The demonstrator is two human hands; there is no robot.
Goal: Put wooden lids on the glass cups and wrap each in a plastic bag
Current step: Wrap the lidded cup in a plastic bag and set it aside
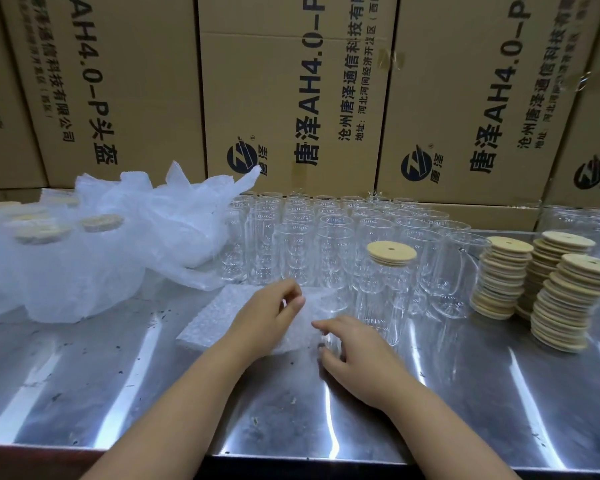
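- Cup [385, 299] stands upright on the counter [118, 375], mouth up, lid [391, 252] on, right of the hands.
- Left hand [271, 320] pinches a bag [307, 329]; right hand [355, 358] grips its near edge with curled fingers.
- Wrapped cups [94, 237] lie far left.

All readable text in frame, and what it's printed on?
"AH4.0-P头盔": left cardboard box, printed sideways.
"通信科技有限公司": left cardboard box.
"唐泽AH4.0-P": middle cardboard box and right cardboard box.
"沧州唐泽通信科技有限": middle cardboard box, cut off by frame.
"地址:河北河间经济开发区": middle cardboard box, small print.
Far-left box print: too blurred.
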